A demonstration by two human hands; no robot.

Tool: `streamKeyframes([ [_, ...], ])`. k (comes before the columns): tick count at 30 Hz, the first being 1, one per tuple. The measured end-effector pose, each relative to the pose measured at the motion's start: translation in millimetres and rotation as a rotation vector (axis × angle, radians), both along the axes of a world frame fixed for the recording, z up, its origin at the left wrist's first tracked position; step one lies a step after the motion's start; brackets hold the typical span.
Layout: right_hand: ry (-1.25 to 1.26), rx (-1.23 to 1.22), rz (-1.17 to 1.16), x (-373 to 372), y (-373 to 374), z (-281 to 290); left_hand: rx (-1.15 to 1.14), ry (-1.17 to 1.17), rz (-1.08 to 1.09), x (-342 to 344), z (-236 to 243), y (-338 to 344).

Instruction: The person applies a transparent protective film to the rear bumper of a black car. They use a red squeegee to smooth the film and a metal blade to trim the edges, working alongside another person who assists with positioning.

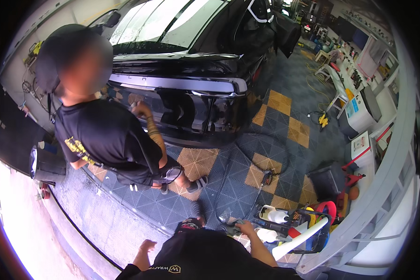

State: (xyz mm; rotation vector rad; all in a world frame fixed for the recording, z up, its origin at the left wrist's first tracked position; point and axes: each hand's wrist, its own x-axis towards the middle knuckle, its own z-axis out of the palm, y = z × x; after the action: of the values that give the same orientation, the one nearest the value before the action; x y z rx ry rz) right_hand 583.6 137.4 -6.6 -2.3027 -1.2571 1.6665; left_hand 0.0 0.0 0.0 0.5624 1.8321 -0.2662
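Observation:
My left hand (148, 245) hangs low beside my dark shirt, its fingers loosely apart and nothing seen in them. On the other side, my right hand (244, 227) is closed around a small dark grey object (229, 228) whose kind I cannot make out. A clear, shiny part (225, 216) shows just beyond it. Near that hand, white bottles (267, 234) stick out of a cart loaded with bottles and coloured items. Ahead is the rear of a glossy black car (182, 112), apart from both my hands.
A co-worker in a black shirt (102, 135) stands at the car's left rear, one hand (140, 109) raised close to its panel. A dark hose (238, 154) crosses the grey and tan tiled floor (238, 186). A grey metal staircase (382, 205) curves along the right. A black bin (329, 183) stands nearby.

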Motion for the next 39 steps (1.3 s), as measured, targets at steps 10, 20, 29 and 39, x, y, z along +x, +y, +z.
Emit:
streamKeyframes([
  [10, 0.095, 0.440, -0.470, 98.9, 51.4, 87.6, 0.658, -0.217, -0.220, 86.4, -4.3, 226.6],
  [20, -0.108, 0.737, -1.245, 355.1, 4.9, 162.0, 0.524, -0.217, -0.583, 106.3, 20.1, 260.7],
  [29, -0.491, 0.752, -1.123, 327.0, -28.7, 211.4, 0.195, -0.321, -0.527, 106.6, -13.4, 412.3],
  [39, -0.754, 0.359, -1.347, 317.1, -37.9, 194.3, 0.291, -0.228, -0.616, 183.6, 90.6, 527.1],
])
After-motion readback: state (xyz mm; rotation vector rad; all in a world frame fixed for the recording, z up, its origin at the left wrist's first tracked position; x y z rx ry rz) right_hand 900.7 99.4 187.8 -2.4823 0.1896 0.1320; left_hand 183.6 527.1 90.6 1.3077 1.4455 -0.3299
